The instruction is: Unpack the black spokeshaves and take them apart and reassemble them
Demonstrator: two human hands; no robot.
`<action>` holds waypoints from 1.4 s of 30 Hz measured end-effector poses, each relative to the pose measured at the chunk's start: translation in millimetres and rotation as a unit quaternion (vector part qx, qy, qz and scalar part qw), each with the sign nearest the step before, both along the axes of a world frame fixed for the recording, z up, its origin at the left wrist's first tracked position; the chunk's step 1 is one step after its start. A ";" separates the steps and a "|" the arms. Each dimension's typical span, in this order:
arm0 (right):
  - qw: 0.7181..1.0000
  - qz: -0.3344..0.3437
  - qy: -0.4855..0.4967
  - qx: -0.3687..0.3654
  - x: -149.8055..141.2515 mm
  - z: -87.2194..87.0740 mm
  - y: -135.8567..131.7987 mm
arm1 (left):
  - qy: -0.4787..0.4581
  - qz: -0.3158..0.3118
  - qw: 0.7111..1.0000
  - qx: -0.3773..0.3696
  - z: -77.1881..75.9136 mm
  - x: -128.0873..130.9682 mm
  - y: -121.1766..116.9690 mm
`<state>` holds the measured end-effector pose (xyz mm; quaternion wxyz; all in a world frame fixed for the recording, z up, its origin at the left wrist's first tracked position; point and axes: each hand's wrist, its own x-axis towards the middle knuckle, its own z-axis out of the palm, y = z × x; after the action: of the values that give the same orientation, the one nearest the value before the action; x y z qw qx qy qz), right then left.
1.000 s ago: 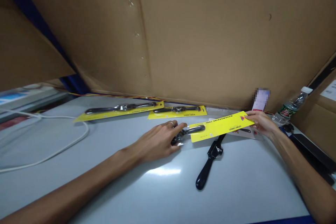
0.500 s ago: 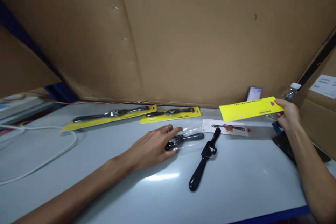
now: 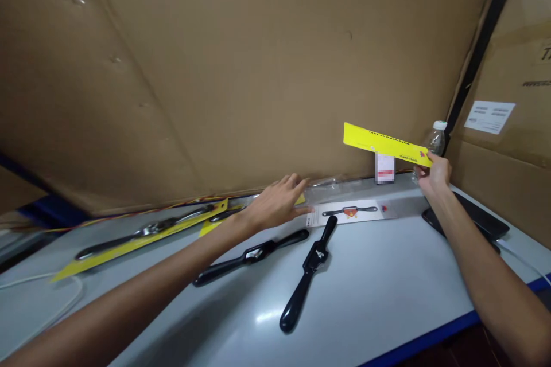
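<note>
Held up at the right, a yellow backing card (image 3: 379, 142) is pinched at one end by my right hand (image 3: 437, 176). My left hand (image 3: 278, 202) reaches over the back of the table, thumb and fingers apart, beside clear plastic packaging (image 3: 329, 184). Below it lies a bare black spokeshave (image 3: 253, 254). A second bare spokeshave (image 3: 313, 264) rests at a steeper slant to its right. Near my left thumb is a white card with a printed spokeshave (image 3: 318, 217). To the left, a spokeshave on a yellow card (image 3: 150, 230) lies packed; another packed one is partly hidden behind my left arm.
Cardboard (image 3: 258, 69) walls the back, with a box (image 3: 495, 166) on the right. By it stand a clear bottle (image 3: 437, 140) and a small white label card (image 3: 384, 168). A dark tablet-like device (image 3: 477, 218) lies at the right; a white cable (image 3: 75, 298) curls at the left.
My left hand has moved from the near spokeshave to the back, and the clear plastic no longer covers that tool. My right hand still holds the yellow card. The view has shifted right.
</note>
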<state>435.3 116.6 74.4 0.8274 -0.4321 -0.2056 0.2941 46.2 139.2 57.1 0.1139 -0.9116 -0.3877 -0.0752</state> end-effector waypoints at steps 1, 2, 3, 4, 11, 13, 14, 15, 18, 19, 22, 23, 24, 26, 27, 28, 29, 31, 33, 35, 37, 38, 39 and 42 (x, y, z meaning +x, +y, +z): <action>1.000 -0.003 0.009 -0.004 -2.2 0.1 -0.6 | 0.005 0.007 1.000 0.000 -0.3 14.4 11.1; 1.000 -0.012 0.019 -0.009 -4.4 0.2 -1.0 | 0.009 0.012 1.000 -0.002 -1.8 27.8 21.5; 0.999 -0.018 0.027 -0.012 -6.6 0.1 -1.2 | 0.011 0.012 1.000 -0.002 -4.3 40.1 30.8; 0.999 -0.020 0.029 -0.013 -8.8 -0.1 -1.1 | 0.014 0.009 1.000 -0.002 -7.4 51.2 39.0; 0.999 -0.014 -0.020 -0.023 -15.3 -1.7 -1.1 | -0.007 -0.026 0.999 0.023 -17.5 87.8 59.9; 0.998 -0.003 -0.049 -0.037 -12.8 -2.1 -1.8 | -0.020 -0.020 0.999 0.033 -11.4 80.0 56.9; 0.997 0.002 -0.064 -0.046 -10.7 -2.5 -2.0 | -0.027 -0.015 0.999 0.039 -7.7 72.0 54.7; 0.995 0.005 -0.079 -0.057 -8.1 -3.0 -2.0 | -0.032 -0.011 0.998 0.045 -4.0 61.1 52.2; 0.989 0.012 -0.117 -0.093 1.5 -5.9 0.0 | -0.044 -0.010 0.997 0.065 2.8 14.5 42.5; 0.986 0.016 -0.127 -0.106 4.6 -7.0 1.0 | -0.049 -0.006 0.996 0.071 2.8 -3.6 38.0; 0.979 0.029 -0.150 -0.137 11.1 -8.0 2.1 | -0.075 0.026 0.994 0.068 -3.8 -55.8 18.7; 0.977 0.035 -0.156 -0.143 11.9 -7.0 1.2 | -0.083 0.030 0.994 0.059 -7.6 -70.4 10.8; 0.975 0.044 -0.162 -0.145 12.0 -5.1 -0.6 | -0.089 0.032 0.994 0.053 -11.8 -83.1 2.5; 0.973 0.068 -0.172 -0.140 10.4 0.4 -6.3 | -0.100 0.028 0.993 0.052 -20.1 -101.9 -13.9; 0.972 0.084 -0.175 -0.134 9.1 3.2 -9.6 | -0.107 0.029 0.992 0.059 -23.7 -108.4 -21.3; 0.970 0.104 -0.180 -0.126 7.5 5.5 -12.6 | -0.114 0.031 0.991 0.067 -26.9 -113.2 -27.9; 0.966 0.125 -0.195 -0.115 5.9 6.9 -15.0 | -0.122 0.035 0.989 0.075 -29.7 -116.6 -33.5; 0.951 0.161 -0.247 -0.093 2.8 5.8 -16.6 | -0.140 0.042 0.985 0.088 -34.2 -120.8 -41.6; 0.923 0.186 -0.326 -0.083 0.2 -0.5 -13.7 | -0.155 0.046 0.983 0.089 -38.0 -122.9 -46.1; 0.870 0.187 -0.445 -0.097 -1.6 -9.8 -8.0 | -0.164 0.045 0.982 0.083 -40.9 -124.3 -48.5; 0.798 0.159 -0.570 -0.114 -2.1 -19.7 -2.4 | -0.167 0.041 0.982 0.079 -42.2 -125.5 -50.0; 0.765 0.145 -0.616 -0.120 -1.6 -24.2 -0.4 | -0.168 0.040 0.982 0.079 -42.0 -126.1 -50.7; 0.732 0.134 -0.656 -0.129 -0.5 -28.1 0.8 | -0.170 0.041 0.981 0.080 -41.3 -126.8 -51.4; 0.626 0.121 -0.750 -0.176 5.9 -35.0 1.0 | -0.180 0.054 0.979 0.084 -37.3 -129.5 -52.7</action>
<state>441.2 117.6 39.5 0.2523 -0.6120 -0.7495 -0.0038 -83.3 86.6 19.7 0.1225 -0.8479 -0.4431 -0.2640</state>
